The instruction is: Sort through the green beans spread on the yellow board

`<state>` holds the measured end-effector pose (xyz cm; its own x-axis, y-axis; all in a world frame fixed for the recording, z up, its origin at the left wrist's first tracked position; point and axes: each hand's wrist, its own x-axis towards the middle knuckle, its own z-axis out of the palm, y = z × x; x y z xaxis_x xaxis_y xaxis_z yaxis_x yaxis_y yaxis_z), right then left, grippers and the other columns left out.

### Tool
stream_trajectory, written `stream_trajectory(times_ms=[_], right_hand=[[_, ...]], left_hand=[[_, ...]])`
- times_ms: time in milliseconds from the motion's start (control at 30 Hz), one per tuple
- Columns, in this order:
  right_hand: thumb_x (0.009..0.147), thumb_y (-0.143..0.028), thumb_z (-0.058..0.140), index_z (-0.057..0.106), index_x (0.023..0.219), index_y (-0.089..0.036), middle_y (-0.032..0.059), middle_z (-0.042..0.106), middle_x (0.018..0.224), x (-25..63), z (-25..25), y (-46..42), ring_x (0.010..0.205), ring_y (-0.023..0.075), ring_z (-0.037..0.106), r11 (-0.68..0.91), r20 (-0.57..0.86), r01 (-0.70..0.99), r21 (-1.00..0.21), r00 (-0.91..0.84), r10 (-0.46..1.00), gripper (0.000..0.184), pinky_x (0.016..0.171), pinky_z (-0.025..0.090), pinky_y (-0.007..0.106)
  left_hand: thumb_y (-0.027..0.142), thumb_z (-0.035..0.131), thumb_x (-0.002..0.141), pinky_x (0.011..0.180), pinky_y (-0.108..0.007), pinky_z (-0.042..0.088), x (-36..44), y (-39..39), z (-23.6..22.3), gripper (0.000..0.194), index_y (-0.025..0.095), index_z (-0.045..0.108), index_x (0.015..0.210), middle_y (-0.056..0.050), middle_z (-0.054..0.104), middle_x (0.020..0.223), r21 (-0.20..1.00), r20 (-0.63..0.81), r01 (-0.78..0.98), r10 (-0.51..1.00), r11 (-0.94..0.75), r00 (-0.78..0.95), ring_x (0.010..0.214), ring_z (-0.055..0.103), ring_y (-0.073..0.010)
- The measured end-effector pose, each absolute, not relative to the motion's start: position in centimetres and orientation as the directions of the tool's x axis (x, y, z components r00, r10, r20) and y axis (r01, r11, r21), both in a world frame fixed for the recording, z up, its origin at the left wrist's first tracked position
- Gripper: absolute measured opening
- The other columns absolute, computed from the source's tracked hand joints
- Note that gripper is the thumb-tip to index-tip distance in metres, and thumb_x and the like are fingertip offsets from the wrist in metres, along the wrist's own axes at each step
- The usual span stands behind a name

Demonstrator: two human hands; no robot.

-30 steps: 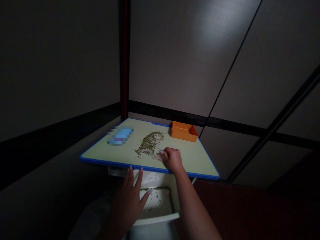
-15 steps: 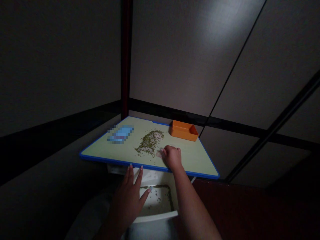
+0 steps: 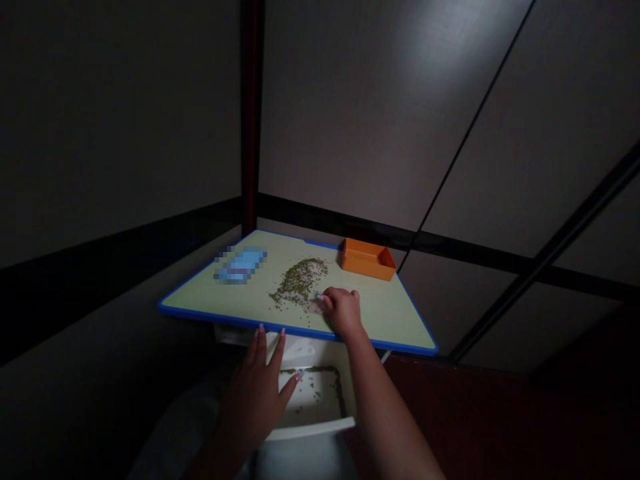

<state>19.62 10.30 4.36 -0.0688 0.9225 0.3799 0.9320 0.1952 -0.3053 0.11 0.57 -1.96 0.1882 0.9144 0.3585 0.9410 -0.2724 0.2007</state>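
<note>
A loose spread of small green beans (image 3: 295, 283), with paler pinkish patches among them, lies on the pale yellow-green tabletop (image 3: 380, 313) with a blue rim. My right hand (image 3: 343, 310) rests at the right side of the spread, fingers curled and pinched together. A pale patch shows by its fingertips; whether the fingers hold anything is hidden. My left hand (image 3: 263, 390) is open, its fingers spread and their tips at the tabletop's near edge. Under that hand, a white bin (image 3: 313, 430) below the edge has some of the same small beans scattered inside.
An orange rectangular box (image 3: 369, 261) stands at the tabletop's back right corner. Toward the left lies a blurred-out light blue object (image 3: 241, 265). Grey wall panels rise close behind and to the left. Dark red floor (image 3: 425, 413) shows at the lower right.
The right hand's fingers have shifted very slightly left, toward the beans. The left hand stays at the edge. The whole view has tilted a touch.
</note>
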Motion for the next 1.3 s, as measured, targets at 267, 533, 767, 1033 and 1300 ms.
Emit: stream_trajectory(times_ms=[267, 533, 767, 1033, 1300], right_hand=[[0.094, -0.031, 0.051, 0.067, 0.089, -0.023, 0.0011, 0.072, 0.092, 20.0, 4.3, 9.9, 0.092, 0.0159, 0.059, 0.217, 0.369, 0.922, -0.322, -0.089, 0.925, 0.018, 0.081, 0.023, 0.029], [0.093, -0.031, 0.05, 0.066, 0.092, -0.023, 0.0023, 0.072, 0.094, 19.8, 4.0, 10.2, 0.094, 0.0169, 0.06, 0.187, 0.331, 0.936, -0.298, -0.083, 0.94, 0.018, 0.083, 0.023, 0.03], [0.095, -0.035, 0.047, 0.064, 0.094, -0.022, 0.0058, 0.072, 0.094, 19.5, 4.2, 10.7, 0.09, 0.0179, 0.061, 0.04, 0.31, 0.969, -0.243, 0.038, 0.95, 0.021, 0.081, 0.026, 0.031], [0.096, -0.037, 0.045, 0.063, 0.095, -0.022, 0.0073, 0.071, 0.095, 19.0, 4.3, 11.6, 0.09, 0.0196, 0.061, -0.013, 0.322, 0.978, -0.207, 0.08, 0.943, 0.024, 0.08, 0.027, 0.032], [0.096, -0.036, 0.046, 0.064, 0.096, -0.024, 0.0054, 0.071, 0.096, 18.9, 4.3, 11.5, 0.091, 0.0186, 0.06, 0.069, 0.317, 0.977, -0.204, -0.001, 0.948, 0.022, 0.078, 0.026, 0.03]], left_hand=[[0.051, 0.046, 0.083, 0.107, -0.047, 0.039, 0.2, 0.7, -2.0, 0.069, 0.012, 0.042, 0.14, -0.026, 0.031, 0.151, 0.191, 0.367, 0.94, 0.909, -0.282, 0.198, 0.143, 0.024, -0.0365], [0.049, 0.048, 0.083, 0.105, -0.046, 0.04, 0.2, 0.4, -1.7, 0.068, 0.012, 0.042, 0.14, -0.027, 0.03, 0.151, 0.173, 0.342, 0.948, 0.919, -0.268, 0.197, 0.142, 0.025, -0.0373], [0.049, 0.048, 0.083, 0.105, -0.046, 0.041, 0.3, 0.4, -1.6, 0.068, 0.013, 0.043, 0.14, -0.027, 0.031, 0.15, 0.18, 0.35, 0.947, 0.917, -0.268, 0.193, 0.142, 0.026, -0.0372], [0.049, 0.05, 0.082, 0.103, -0.047, 0.042, 0.4, 0.4, -1.4, 0.069, 0.012, 0.042, 0.14, -0.027, 0.032, 0.15, 0.18, 0.322, 0.952, 0.929, -0.248, 0.181, 0.141, 0.027, -0.0388], [0.049, 0.049, 0.082, 0.104, -0.047, 0.041, 0.4, 0.4, -1.2, 0.069, 0.013, 0.042, 0.14, -0.026, 0.032, 0.15, 0.176, 0.327, 0.952, 0.927, -0.251, 0.184, 0.141, 0.027, -0.0373]])
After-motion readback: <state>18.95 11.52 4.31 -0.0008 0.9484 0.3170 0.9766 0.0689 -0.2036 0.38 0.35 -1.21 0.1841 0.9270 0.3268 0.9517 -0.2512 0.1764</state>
